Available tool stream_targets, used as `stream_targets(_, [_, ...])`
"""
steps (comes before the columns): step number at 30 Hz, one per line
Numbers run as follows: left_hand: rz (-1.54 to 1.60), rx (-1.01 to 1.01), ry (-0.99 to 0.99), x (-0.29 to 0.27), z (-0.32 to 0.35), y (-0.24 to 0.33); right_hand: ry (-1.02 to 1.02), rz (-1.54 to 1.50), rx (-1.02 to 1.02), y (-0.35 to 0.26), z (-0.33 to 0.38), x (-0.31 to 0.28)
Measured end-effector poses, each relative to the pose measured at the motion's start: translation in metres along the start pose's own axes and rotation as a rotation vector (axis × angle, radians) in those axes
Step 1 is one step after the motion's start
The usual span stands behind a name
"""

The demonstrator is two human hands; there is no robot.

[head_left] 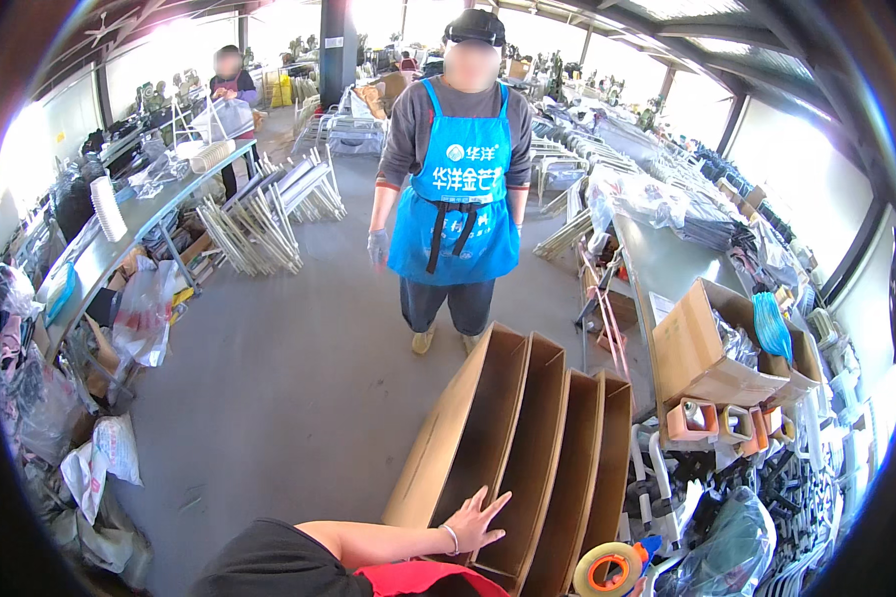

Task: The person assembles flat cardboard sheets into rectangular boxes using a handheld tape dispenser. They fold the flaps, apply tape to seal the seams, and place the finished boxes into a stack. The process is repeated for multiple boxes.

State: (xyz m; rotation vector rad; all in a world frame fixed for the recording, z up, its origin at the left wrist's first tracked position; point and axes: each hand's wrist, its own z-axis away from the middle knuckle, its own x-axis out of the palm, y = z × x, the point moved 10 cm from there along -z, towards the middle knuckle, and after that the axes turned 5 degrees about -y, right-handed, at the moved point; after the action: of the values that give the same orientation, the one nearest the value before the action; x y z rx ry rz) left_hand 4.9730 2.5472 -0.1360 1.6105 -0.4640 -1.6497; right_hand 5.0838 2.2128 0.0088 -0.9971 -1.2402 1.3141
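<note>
My left hand (pixel 476 523), a bracelet at its wrist, reaches over several tall open cardboard boxes (pixel 448 428) standing side by side. Its fingers are spread and hold nothing; they lie at the inner wall of one box, though whether they press on it I cannot tell. The boxes' open tops face up and their insides look dark. At the lower edge, right of the boxes, is a tape dispenser (pixel 609 571) with a roll of tape, an orange hub and a blue part. What holds or supports it is hidden, and my right hand is out of view.
A person in a blue apron (pixel 458 179) stands just beyond the boxes; another works at the long table (pixel 110 254) on the left. Folded metal frames (pixel 259 229) lean on the floor. At right, a table bears an open carton (pixel 702 343), with metal parts below.
</note>
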Motion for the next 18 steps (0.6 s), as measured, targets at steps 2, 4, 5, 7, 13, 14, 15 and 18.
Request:
stream_targets(2, [-0.014, 0.063, 0.113, -0.020, 0.009, 0.005, -0.053, -0.041, 0.016, 0.006, 0.001, -0.006])
stream_targets(4, [-0.058, 0.048, 0.164, -0.033, 0.018, 0.003, -0.110, -0.087, 0.045, 0.014, 0.001, -0.014])
stream_targets(5, [-0.102, 0.052, 0.194, -0.035, 0.022, 0.000, -0.150, -0.119, 0.055, 0.020, 0.000, -0.017])
stream_targets(7, [-0.109, 0.035, 0.329, -0.048, 0.037, 0.002, -0.234, -0.177, 0.049, 0.024, 0.004, -0.028])
stream_targets(13, [-0.152, -0.138, 0.544, -0.052, 0.102, 0.010, -0.301, -0.408, 0.229, 0.059, -0.001, -0.046])
stream_targets(14, [-0.143, -0.110, 0.608, -0.052, 0.116, 0.018, -0.304, -0.480, 0.278, 0.068, 0.000, -0.045])
stream_targets(15, [-0.135, -0.108, 0.643, -0.051, 0.129, 0.028, -0.306, -0.547, 0.333, 0.077, 0.001, -0.044])
stream_targets(18, [-0.123, -0.159, 0.715, -0.043, 0.163, 0.061, -0.345, -0.750, 0.480, 0.103, 0.009, -0.039])
